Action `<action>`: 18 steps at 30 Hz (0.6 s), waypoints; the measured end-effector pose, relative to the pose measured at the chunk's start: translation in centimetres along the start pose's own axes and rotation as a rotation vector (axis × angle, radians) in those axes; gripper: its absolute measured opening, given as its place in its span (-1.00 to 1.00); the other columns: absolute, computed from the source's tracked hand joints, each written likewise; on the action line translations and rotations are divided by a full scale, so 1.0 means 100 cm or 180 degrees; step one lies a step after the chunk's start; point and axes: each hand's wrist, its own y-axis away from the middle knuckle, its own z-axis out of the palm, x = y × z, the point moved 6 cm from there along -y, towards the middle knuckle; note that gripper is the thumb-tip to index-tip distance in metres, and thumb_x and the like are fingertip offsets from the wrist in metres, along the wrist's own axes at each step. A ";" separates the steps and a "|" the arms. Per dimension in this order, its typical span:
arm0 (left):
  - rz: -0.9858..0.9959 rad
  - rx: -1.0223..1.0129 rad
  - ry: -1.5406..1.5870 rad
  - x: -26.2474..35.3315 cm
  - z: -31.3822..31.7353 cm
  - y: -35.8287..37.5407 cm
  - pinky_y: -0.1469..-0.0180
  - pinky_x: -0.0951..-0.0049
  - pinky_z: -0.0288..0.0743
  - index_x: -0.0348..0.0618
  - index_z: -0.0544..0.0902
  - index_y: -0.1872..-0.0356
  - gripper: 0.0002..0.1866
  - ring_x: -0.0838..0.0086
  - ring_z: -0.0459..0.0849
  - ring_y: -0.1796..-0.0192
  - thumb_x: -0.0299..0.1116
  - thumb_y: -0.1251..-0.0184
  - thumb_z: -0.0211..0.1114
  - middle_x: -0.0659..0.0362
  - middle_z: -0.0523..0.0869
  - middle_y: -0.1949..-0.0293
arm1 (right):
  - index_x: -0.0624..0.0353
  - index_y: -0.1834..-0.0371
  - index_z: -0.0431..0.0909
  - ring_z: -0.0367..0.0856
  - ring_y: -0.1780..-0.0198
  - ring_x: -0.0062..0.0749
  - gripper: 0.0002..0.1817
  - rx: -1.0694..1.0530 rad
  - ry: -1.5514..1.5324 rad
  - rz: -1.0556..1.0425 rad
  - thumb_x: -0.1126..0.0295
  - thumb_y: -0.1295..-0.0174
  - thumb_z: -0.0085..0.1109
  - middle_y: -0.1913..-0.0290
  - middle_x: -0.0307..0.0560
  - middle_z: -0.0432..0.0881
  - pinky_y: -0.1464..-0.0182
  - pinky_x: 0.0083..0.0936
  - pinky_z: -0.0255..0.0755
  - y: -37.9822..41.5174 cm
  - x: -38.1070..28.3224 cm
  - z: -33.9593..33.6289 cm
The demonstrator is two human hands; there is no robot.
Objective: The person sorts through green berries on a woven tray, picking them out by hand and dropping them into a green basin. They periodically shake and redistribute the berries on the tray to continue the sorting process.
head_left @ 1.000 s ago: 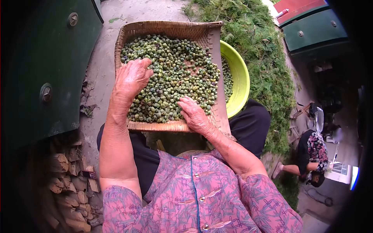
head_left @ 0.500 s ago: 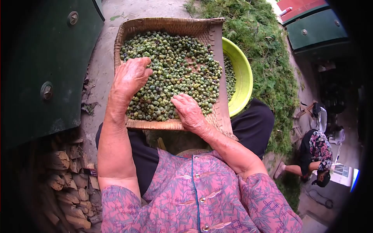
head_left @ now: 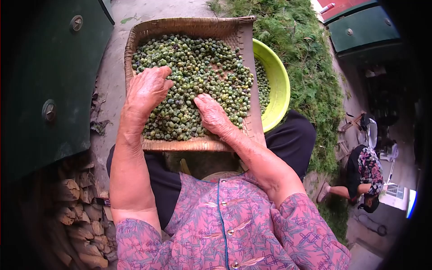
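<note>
A woven winnowing basket [head_left: 189,145] rests over the lap, holding a spread of small round green fruits [head_left: 184,105], some yellowish or dark. My left hand [head_left: 149,87] is over the left part of the heap, its fingers curled; whatever they grip is hidden. Lower and to the right, my right hand [head_left: 212,114] touches the fruits, fingers bent and held together. What lies under its fingertips does not show. Beneath the basket's right edge stands a yellow-green basin [head_left: 280,90] with more of the same fruits in it.
Cut green foliage [head_left: 310,85] covers the ground at right. Split firewood [head_left: 85,216] is stacked at lower left, below a dark green door panel [head_left: 49,67]. Another person [head_left: 365,173] bends over at far right, near a wooden chair [head_left: 353,121].
My right hand has shifted slightly up and left over the fruits. My left hand keeps its curled pose in nearly the same spot. The whole view has drifted a little.
</note>
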 end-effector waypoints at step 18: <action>0.0133 0.0114 0.0127 -0.001 0.000 0.000 0.07 0.14 0.47 -0.16 0.61 0.10 -0.70 0.07 0.63 0.13 -0.25 -0.18 0.24 -0.03 0.69 0.25 | 0.20 -0.09 0.52 0.50 -0.19 -0.11 -0.65 -0.0488 -0.1190 0.0173 0.55 -0.21 0.10 -0.08 0.08 0.57 -0.24 -0.36 0.35 0.051 -0.020 -0.066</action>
